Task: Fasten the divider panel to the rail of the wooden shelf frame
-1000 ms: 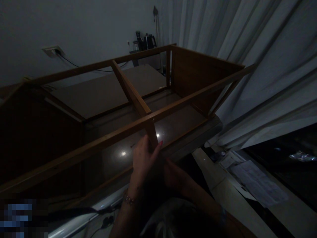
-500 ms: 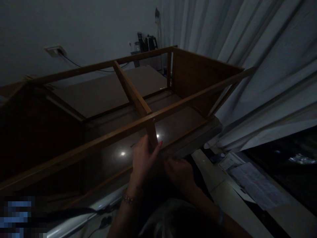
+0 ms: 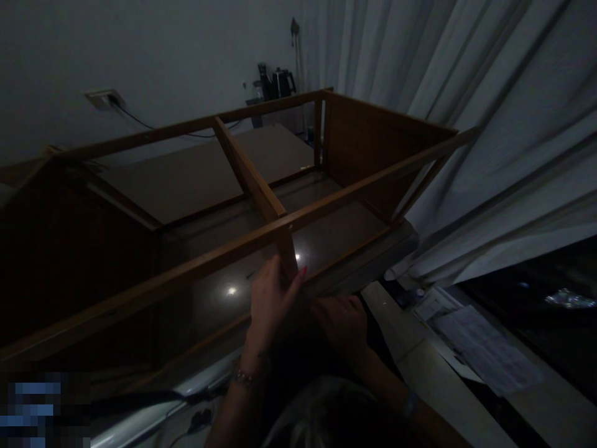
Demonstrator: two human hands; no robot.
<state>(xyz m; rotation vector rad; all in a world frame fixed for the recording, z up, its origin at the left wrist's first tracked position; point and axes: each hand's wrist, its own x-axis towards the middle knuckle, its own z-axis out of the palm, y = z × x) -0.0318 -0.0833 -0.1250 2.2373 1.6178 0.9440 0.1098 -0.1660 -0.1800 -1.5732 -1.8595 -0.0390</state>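
While the wall socket (image 3: 100,98) sits far left, the wooden cabinet frame (image 3: 186,267) lies open-faced across the middle, with glossy floor showing through its bays. The left hand (image 3: 273,302) wraps its fingers around the short upright post (image 3: 286,255) under the front rail. Just beside it, the right hand (image 3: 342,323) is low at the frame's bottom edge; I cannot tell in the dark whether its fingers grip anything. The frame looks stiff, bulky and fairly heavy, with thin rails likely weakest mid-span, so it is best held near joints or at the solid side panel (image 3: 373,149). A curtain (image 3: 466,93) hangs on the right
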